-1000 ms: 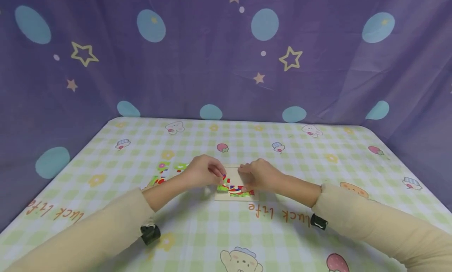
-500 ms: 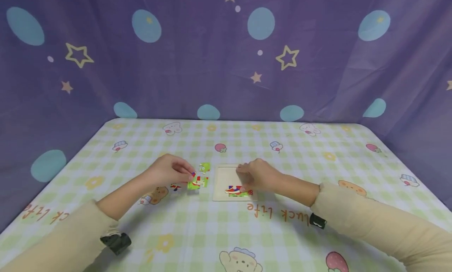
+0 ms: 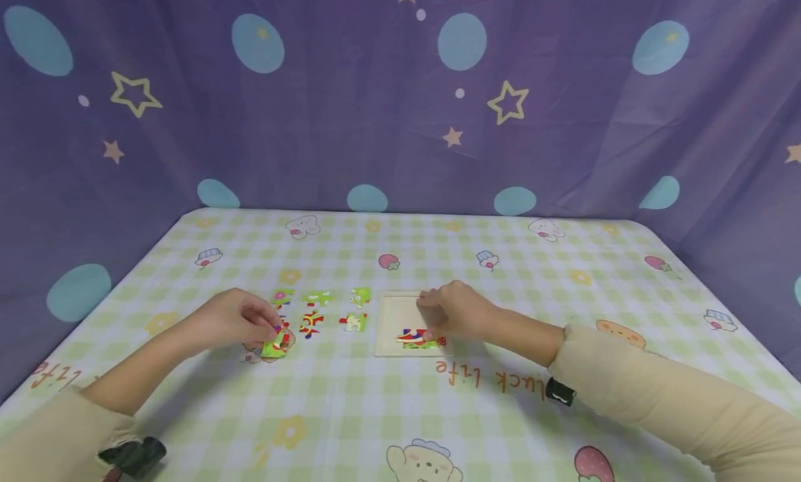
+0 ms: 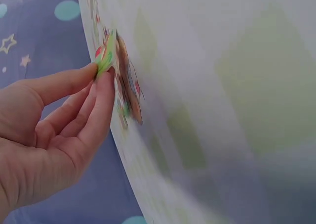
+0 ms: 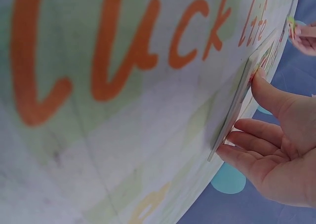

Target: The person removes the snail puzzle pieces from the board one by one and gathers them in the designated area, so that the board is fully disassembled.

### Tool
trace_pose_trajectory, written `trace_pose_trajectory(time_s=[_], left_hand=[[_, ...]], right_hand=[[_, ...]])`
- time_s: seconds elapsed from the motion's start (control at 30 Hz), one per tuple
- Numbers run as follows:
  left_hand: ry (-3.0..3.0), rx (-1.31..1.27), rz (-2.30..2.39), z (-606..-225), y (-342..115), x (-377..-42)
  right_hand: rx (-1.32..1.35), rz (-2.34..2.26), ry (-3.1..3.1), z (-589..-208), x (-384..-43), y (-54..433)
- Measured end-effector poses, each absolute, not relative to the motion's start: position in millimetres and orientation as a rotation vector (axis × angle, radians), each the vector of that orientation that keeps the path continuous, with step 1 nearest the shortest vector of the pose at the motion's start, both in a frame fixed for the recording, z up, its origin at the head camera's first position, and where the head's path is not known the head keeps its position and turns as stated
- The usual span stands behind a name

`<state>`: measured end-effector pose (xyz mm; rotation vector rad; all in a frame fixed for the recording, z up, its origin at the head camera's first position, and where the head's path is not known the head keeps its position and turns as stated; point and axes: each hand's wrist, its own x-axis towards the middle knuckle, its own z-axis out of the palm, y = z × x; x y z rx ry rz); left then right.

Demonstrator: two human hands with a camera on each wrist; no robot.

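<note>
My left hand (image 3: 234,320) pinches a green and red jigsaw puzzle piece (image 3: 275,346) between thumb and fingertips, just above the table on the left. The left wrist view shows that piece (image 4: 106,61) tilted on edge. On the right, my right hand (image 3: 466,311) rests on a shallow wooden puzzle tray (image 3: 391,308). Its thumb presses on joined red, blue and green pieces (image 3: 413,343) along the tray's near side, partly covering them. In the right wrist view, the fingers (image 5: 252,142) of that hand touch the tray's edge.
Between the left hand and the tray lie several loose puzzle pieces, among them a green one (image 3: 360,297), a pale green one (image 3: 355,322) and a red one (image 3: 311,323). A checked cloth (image 3: 350,412) covers the table. A purple curtain (image 3: 350,120) hangs behind.
My left hand has moved left from the tray, across the loose pieces, with the puzzle piece still pinched. My right hand has stayed on the tray.
</note>
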<state>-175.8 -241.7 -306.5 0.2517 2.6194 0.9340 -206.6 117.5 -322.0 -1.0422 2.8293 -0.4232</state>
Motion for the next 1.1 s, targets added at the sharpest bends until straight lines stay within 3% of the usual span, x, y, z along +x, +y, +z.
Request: trace_pose_trajectory(time_s=[0.7,1.1], left_hand=[[2.766,0.268,0.787,-308,-257,-167],[2.896,0.434,0.726,-282,-236,-177]], right_hand=[[-1.099,-0.443,2.834,-326,-208,119],[-1.152,-0.476,2.814,-324,-207,125]])
